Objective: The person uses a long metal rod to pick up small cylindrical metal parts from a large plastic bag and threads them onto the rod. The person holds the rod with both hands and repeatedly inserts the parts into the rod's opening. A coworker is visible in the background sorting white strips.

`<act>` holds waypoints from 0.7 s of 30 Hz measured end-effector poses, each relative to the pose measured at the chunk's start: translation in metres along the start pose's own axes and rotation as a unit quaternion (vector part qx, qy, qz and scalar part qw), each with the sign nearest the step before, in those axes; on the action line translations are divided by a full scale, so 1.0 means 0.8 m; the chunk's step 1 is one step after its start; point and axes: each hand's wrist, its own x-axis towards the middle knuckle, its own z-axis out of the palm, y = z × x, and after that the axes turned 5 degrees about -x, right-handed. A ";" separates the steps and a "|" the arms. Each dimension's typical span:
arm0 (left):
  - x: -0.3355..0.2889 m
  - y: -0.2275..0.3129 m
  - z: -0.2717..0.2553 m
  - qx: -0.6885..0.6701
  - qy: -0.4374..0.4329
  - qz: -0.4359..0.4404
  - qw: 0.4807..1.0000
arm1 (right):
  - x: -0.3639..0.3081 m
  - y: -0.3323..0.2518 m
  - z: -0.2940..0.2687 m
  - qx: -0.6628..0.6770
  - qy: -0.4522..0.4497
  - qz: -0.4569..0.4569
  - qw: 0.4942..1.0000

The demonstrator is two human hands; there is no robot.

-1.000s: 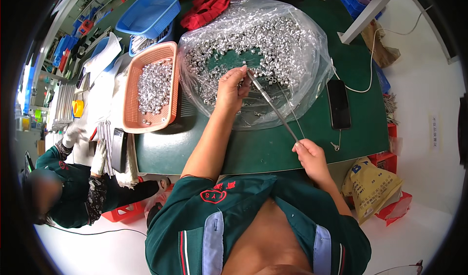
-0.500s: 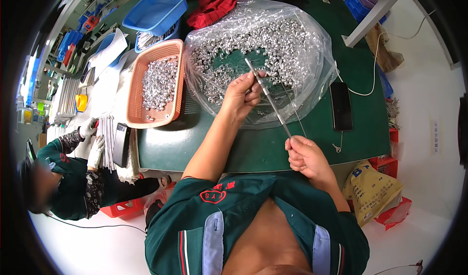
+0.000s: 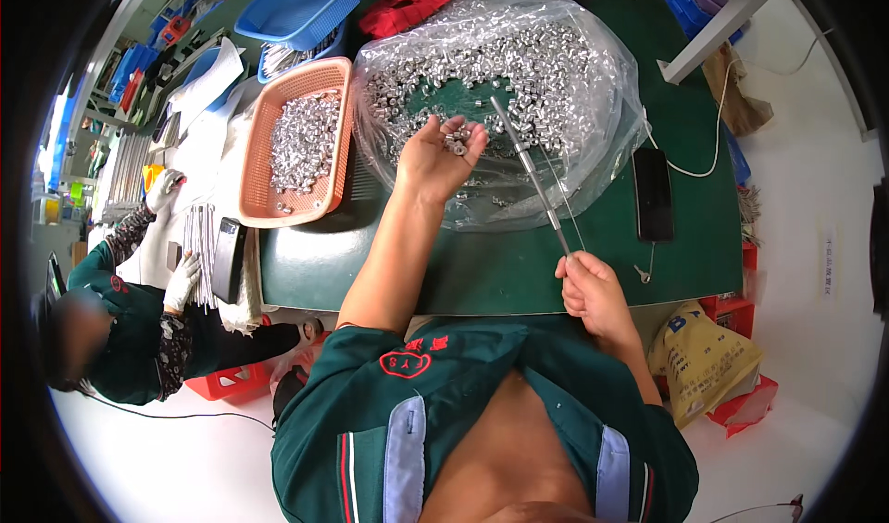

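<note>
My left hand (image 3: 433, 163) is turned palm up, its fingers curled around several small shiny metal sleeves (image 3: 457, 141). In my right hand (image 3: 594, 291) the lower end of a thin metal rod (image 3: 537, 182) is pinched. The rod slants up and to the left, with wider sleeve-like pieces along it, and its upper end is free. Beneath both hands and beyond them lies a clear plastic bag (image 3: 607, 143), spread out, with many loose metal sleeves (image 3: 546, 69) on it. A thin wire (image 3: 567, 199) runs close beside the rod.
An orange basket (image 3: 248, 166) of metal pieces stands left of the bag, with blue baskets (image 3: 301, 9) behind. A black phone (image 3: 652, 194) lies on the green table (image 3: 389, 282) at right. At left, a co-worker's gloved hands (image 3: 182, 282) are beside several thin rods (image 3: 197, 236).
My left hand has come off the rod, moved left and turned palm up, showing the sleeves in it. My right hand and the rod have shifted slightly right.
</note>
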 end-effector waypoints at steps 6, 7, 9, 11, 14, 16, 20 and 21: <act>0.002 0.004 -0.014 0.058 -0.081 -0.045 0.994 | -0.009 0.000 -0.004 -0.042 0.007 0.008 0.999; 0.006 0.006 -0.018 0.080 -0.097 -0.037 0.991 | -0.011 0.001 -0.006 -0.047 0.009 0.010 0.999; 0.015 0.010 -0.030 0.125 -0.128 -0.021 0.984 | -0.014 0.003 -0.009 -0.057 0.013 0.015 0.998; 0.021 0.013 -0.038 0.124 -0.173 -0.035 0.976 | -0.016 0.004 -0.011 -0.068 0.013 0.016 0.998; 0.022 0.012 -0.038 0.131 -0.194 -0.037 0.972 | -0.015 0.009 -0.016 -0.082 0.011 0.016 0.996; 0.022 0.013 -0.037 0.140 -0.206 -0.033 0.968 | -0.014 0.011 -0.017 -0.090 0.011 0.015 0.996; 0.016 0.016 -0.033 0.217 -0.203 0.019 0.955 | -0.014 0.010 -0.017 -0.118 0.010 0.006 0.993; 0.014 0.016 -0.031 0.249 -0.189 0.043 0.949 | -0.014 0.009 -0.017 -0.127 0.009 0.002 0.992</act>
